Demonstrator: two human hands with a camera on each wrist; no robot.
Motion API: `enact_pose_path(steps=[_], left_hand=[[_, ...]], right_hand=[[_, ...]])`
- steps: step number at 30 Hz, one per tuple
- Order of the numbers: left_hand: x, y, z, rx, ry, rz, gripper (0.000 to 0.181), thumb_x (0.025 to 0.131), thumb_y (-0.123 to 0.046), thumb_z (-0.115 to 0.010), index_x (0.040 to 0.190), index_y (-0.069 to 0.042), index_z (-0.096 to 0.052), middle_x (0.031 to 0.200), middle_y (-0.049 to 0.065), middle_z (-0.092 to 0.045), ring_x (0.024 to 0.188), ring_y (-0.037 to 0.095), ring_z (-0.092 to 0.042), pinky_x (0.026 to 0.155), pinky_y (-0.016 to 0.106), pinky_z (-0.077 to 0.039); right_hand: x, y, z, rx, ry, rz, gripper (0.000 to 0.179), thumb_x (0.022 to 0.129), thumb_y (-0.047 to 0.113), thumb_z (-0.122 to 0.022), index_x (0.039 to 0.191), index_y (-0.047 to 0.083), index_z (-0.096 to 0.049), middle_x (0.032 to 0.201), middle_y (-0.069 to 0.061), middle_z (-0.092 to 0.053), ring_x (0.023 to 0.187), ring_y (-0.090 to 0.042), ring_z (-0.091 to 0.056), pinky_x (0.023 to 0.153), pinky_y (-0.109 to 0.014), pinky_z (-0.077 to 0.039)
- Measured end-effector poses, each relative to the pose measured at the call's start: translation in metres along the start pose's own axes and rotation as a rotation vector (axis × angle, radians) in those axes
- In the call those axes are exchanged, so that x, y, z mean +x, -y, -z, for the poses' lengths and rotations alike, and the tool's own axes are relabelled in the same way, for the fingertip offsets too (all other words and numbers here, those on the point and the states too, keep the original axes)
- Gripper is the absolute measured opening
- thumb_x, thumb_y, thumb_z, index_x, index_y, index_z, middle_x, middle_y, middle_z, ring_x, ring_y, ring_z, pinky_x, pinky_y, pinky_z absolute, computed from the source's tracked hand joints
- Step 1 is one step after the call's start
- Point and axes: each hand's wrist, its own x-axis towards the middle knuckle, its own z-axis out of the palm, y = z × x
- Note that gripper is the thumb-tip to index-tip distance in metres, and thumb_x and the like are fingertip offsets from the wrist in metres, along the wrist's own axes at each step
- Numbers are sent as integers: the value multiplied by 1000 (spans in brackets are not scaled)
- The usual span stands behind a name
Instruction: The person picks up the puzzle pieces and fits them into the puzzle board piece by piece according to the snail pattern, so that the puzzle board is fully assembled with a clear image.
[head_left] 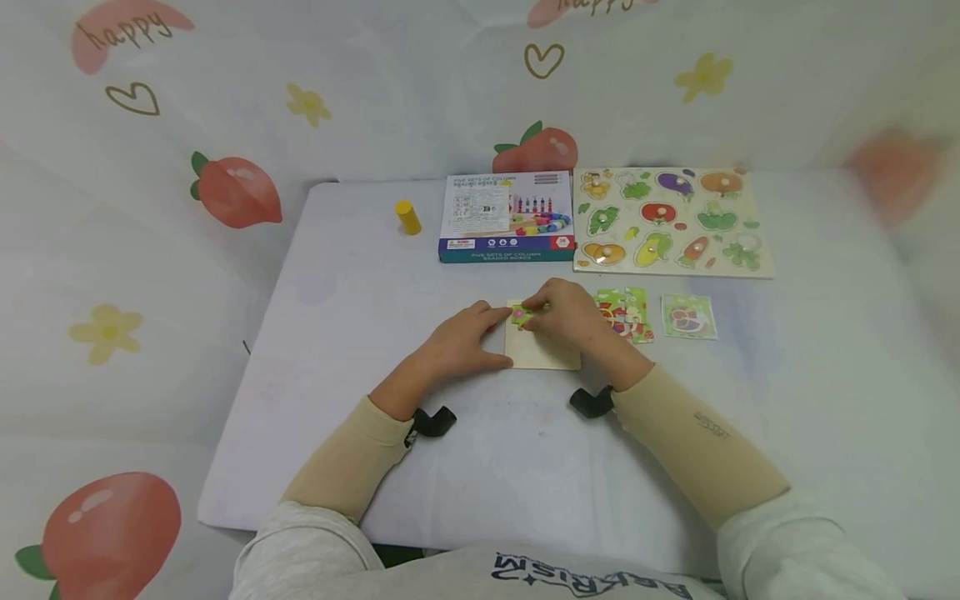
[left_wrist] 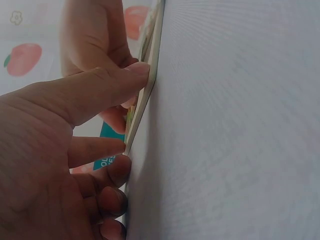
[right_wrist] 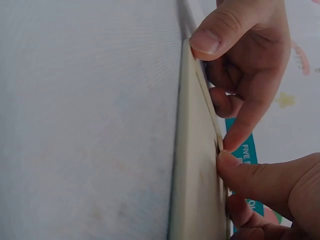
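A small pale wooden puzzle board (head_left: 542,354) lies flat on the table, with a green puzzle piece with a pink flower (head_left: 519,315) in its far left corner. My left hand (head_left: 463,340) holds the board's left side, thumb at the near corner and index finger at the far one. My right hand (head_left: 568,312) reaches over the board's far part, its thumb and fingertips pinching at a puzzle piece largely hidden under them. In the right wrist view, the right thumb (right_wrist: 260,177) sits at the board's raised rim. Loose green-and-red puzzle pieces (head_left: 636,312) lie right of the board, partly behind the right wrist.
A picture card (head_left: 688,317) lies farther right. Behind stand a bead-set box (head_left: 506,217) and a vegetable knob puzzle (head_left: 671,221), side by side. A yellow cylinder (head_left: 408,217) is left of the box. The white table's (head_left: 337,292) left edge shows.
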Motion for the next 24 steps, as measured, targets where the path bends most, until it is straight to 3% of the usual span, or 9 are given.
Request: enact_pose_path(steps=[10,19,24], left_hand=[[0,-1,2,-5,1,-7,81,86,-41,-82,154,-13,-48,111,3,-51,99,19,-50,83,34,-45],[0,0,1,-6,-6,-22,81,86,-41,-83,154,-13,-48,108,3,-51,97,19,-49,80,33,-43],[0,0,1,-7,-6,-15,81,86,-41,-83,154,-14,-48,109,3,-51,97,19,-49,81,33,-44]], right_hand=[[0,1,-3,11,-46,-3,18,88,13,-82,105,6,-82,103,-6,-65,96,-25,-58,83,-39,-46],[-1,2,2,-38,43,29,27,92,19,-79,116,6,-78,105,-8,-61,93,-25,-56,79,-37,-45],[-2,0,6,-44,66,39,30,92,22,-78,119,9,-78,107,-8,-63,98,-25,-57,83,-39,-46]])
